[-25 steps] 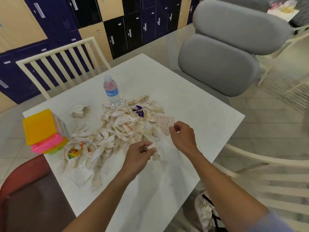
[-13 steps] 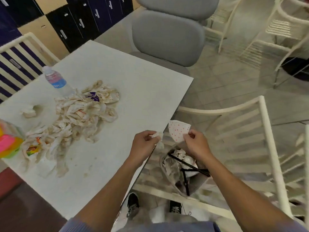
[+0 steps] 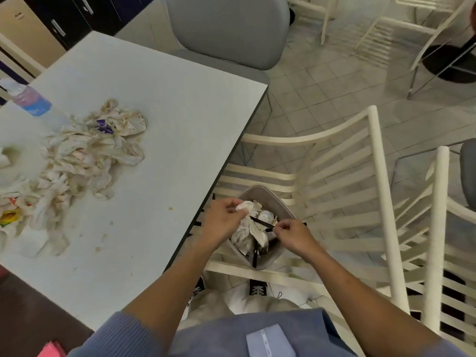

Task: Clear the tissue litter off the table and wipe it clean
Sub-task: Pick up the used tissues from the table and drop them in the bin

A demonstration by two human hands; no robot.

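Left grip (image 3: 223, 217): fingers pinched together on a small tissue wad (image 3: 243, 206), held right over the bin so that, on release, it should fall inside.
Right grip (image 3: 292, 234): fingers curled together above the bin's near rim; whether they clamp anything I cannot tell, as nothing shows between them.
Bin (image 3: 279, 202): directly below both grips, on the floor just off the worktop's edge, already holding crumpled tissues and some black sticks; set that close, it needs only a short carry from the pile.
Worktop (image 3: 180, 104): left of the grips, its edge just beside the left wrist.
Crumbs (image 3: 170, 208): scattered on the worktop between the left grip and the pile; these look like work for the wipe, not the fingers.
Tissue pile (image 3: 85, 150): well to the left of the grips, a broad stained heap with bits of coloured wrapper in it; most of the litter lies here, so the clearing seems far from done and wiping not yet begun.
Bottle (image 3: 28, 99): beyond the pile, farthest from the grips, lying at the worktop's far left.
Chair (image 3: 334, 176): slatted, just past the bin on the right grip's side.
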